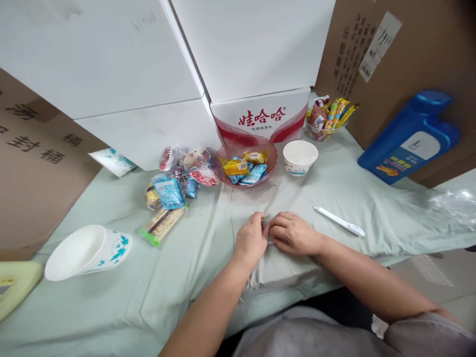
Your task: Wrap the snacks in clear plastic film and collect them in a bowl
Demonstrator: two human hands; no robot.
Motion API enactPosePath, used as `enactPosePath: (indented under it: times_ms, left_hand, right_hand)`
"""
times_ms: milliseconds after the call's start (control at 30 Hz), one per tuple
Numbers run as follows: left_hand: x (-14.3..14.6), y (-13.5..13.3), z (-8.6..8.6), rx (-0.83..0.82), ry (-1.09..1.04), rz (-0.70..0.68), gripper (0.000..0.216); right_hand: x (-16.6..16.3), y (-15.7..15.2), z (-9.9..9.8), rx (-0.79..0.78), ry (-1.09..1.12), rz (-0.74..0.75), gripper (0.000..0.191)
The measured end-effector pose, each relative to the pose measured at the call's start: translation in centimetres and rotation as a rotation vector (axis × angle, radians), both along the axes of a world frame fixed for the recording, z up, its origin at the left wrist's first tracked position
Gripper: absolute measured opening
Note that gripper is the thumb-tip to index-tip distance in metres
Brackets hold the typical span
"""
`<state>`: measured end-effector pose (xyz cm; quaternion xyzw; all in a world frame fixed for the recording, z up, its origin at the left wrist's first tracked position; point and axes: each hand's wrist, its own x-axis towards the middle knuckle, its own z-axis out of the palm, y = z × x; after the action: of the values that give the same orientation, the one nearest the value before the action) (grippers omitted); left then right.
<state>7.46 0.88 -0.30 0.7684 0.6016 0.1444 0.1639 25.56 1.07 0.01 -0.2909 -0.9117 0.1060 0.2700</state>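
My left hand (252, 237) and my right hand (293, 233) lie close together over the front of the cloth-covered table (193, 248). The fingers of both are curled and their tips nearly meet. What sits between the fingertips, if anything, is hidden. Under and in front of the hands spreads a crumpled greyish sheet (284, 275), perhaps cloth. A white pen-like tool (338, 220) lies to the right of my right hand. Beyond the hands, a pink glass bowl (273, 171) holds yellow and blue snack packets (255, 174).
A small paper bowl (300, 157) stands behind my right hand. Wrapped snacks (171, 191) pile at left, near a tipped paper tub (115, 248). A blue bottle (412, 141) leans right, beside a clear bowl of snack sticks (329, 130). Boxes (256, 116) line the back.
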Motion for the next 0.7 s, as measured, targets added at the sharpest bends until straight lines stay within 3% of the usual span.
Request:
enactPosePath:
  times_ms: [100,267,467,533,600,700]
  left_hand:
    - [-0.7,0.3,0.2,0.038,0.041,0.044,0.011]
    - [-1.4,0.4,0.5,0.02,0.037,0.015,0.01]
    - [-1.6,0.6,0.5,-0.017,-0.027,-0.007,0.007]
    - [-1.7,0.6,0.5,-0.025,-0.042,-0.017,0.006]
    - [-1.8,0.6,0.5,-0.03,-0.039,-0.028,0.005]
    - [-1.8,0.6,0.6,-0.051,-0.022,-0.037,0.005]
  right_hand:
    - [-0.1,0.3,-0.2,-0.103,-0.092,-0.09,0.016]
    - [0.4,-0.1,-0.4,-0.118,-0.159,-0.085,0.038]
    - [-0.2,-1.5,-1.0,-0.117,-0.085,-0.054,0.027]
    - [0.3,-0.6,0.2,-0.127,-0.016,-0.005,0.029]
    - [1.4,1.6,2.4,-0.045,0.074,-0.067,0.026]
    - [3.8,6.6,6.2,0.218,0.167,-0.429,0.021]
